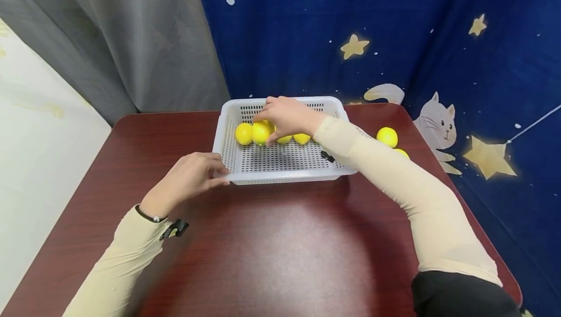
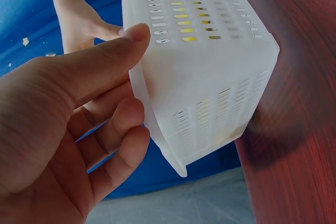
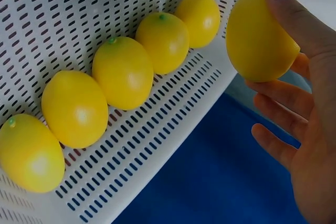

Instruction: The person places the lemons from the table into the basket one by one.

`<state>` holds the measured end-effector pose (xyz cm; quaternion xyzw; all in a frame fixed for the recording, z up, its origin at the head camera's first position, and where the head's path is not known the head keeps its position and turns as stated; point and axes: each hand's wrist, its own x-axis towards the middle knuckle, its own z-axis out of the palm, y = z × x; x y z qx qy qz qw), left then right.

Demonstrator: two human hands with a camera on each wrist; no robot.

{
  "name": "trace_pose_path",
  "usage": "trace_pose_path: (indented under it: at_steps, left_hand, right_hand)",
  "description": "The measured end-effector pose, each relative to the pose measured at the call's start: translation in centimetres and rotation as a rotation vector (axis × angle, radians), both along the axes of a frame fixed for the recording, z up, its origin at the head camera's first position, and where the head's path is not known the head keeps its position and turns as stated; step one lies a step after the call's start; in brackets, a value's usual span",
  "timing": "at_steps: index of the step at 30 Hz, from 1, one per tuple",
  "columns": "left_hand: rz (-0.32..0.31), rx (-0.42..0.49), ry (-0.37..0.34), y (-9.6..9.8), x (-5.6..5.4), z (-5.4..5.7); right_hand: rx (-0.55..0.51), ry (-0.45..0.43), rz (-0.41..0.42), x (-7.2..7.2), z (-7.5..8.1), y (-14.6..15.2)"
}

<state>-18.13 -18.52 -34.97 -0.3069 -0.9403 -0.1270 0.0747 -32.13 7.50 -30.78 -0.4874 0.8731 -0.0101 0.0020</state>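
The right hand holds a yellow lemon between thumb and fingers, the thumb lying along its upper right side and a small green tip showing beside the thumbnail. Left of it, a white slotted basket contains five further lemons in a diagonal row from lower left to upper centre: the first, second, third, fourth and fifth. The first three touch in sequence; green tips mark the first, third and fourth. The held fruit is apart from the row. A blue area lies beyond the basket's edge.
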Motion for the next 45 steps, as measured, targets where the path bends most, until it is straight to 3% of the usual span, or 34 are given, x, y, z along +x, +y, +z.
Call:
trace_pose_path:
  at_steps: [27,45]
  left_hand:
    - [0.007,-0.009,0.006,0.2,-0.1,0.1]
    - [0.015,-0.019,0.000,0.3,-0.2,-0.1]
  right_hand:
    - [0.125,-0.019,0.041,0.2,-3.6,-4.0]
    - [0.191,-0.038,0.041,-0.2,-5.8,-5.2]
